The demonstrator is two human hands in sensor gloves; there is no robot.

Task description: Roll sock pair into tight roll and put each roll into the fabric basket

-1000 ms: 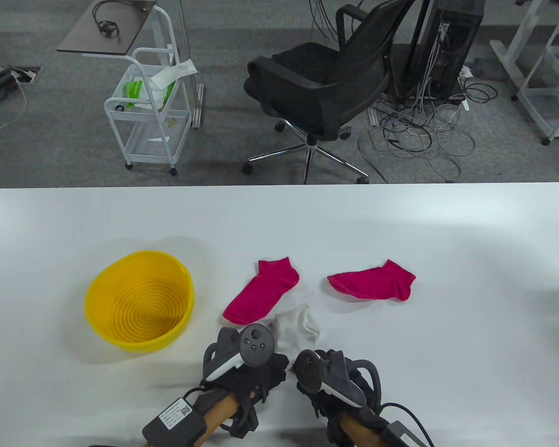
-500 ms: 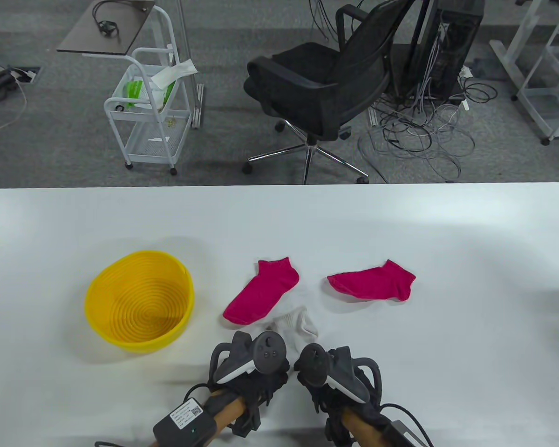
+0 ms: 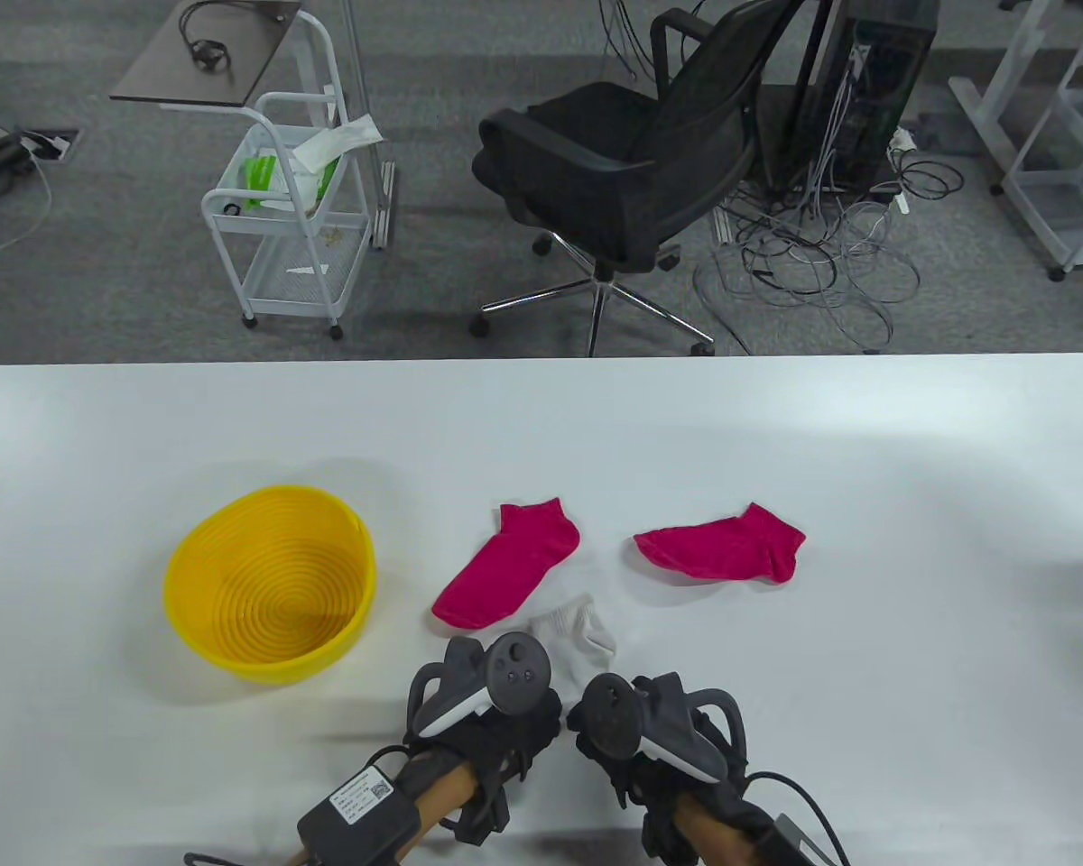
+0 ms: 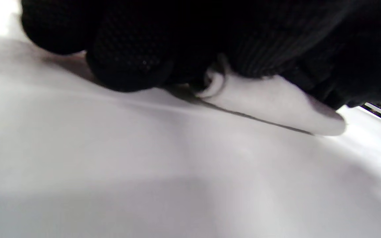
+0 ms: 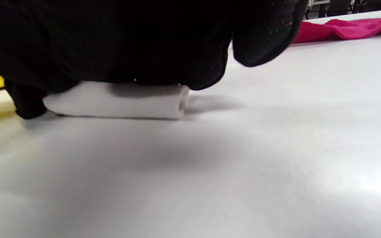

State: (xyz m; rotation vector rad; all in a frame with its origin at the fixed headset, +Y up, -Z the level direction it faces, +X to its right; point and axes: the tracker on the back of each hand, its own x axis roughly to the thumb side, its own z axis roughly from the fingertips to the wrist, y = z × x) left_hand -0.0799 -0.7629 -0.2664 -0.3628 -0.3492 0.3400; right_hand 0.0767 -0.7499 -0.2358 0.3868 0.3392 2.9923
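More of the soft white sock pair [image 3: 576, 631] is now wound under the curled left hand [image 3: 487, 713] and right hand [image 3: 650, 731], both gripping the roll, so rolling is judged underway.

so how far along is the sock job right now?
Done: nothing; the yellow basket holds no rolls. In hand: both hands, left hand and right hand, are on the white socks, whose near end is rolled under the fingers. Left: finish that roll, basket it, then roll the two pink socks, which lie flat and apart.
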